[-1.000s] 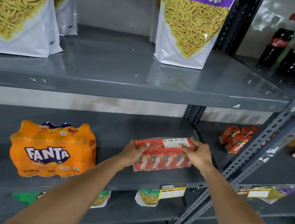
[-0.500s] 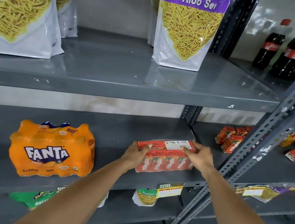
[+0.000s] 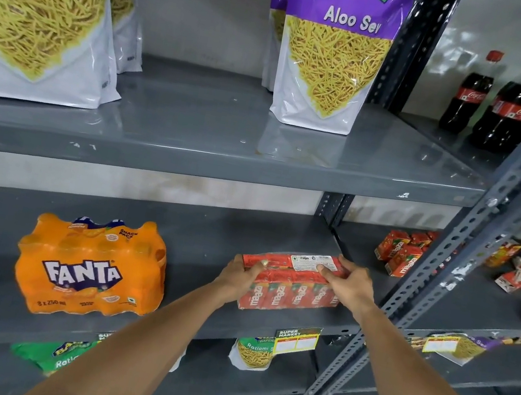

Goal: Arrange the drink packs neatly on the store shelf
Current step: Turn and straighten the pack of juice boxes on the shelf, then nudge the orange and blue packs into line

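A red shrink-wrapped Maaza juice pack (image 3: 291,291) rests on the grey middle shelf (image 3: 211,234), near its right end and front edge. My left hand (image 3: 240,275) grips the pack's left end. My right hand (image 3: 350,284) holds its right end, fingers lying over the white label on top. To the left on the same shelf stands an orange Fanta pack (image 3: 90,266), apart from the juice pack.
Slotted grey uprights (image 3: 466,247) stand right of the pack. Loose Maaza cartons (image 3: 401,251) sit on the neighbouring shelf. Aloo Sev bags (image 3: 329,56) fill the upper shelf, cola bottles (image 3: 498,103) at far right. Snack bags lie on the shelf below.
Both hands stay on the juice pack. The right hand's fingers have shifted left over the top label. The pack sits at almost the same spot on the shelf.
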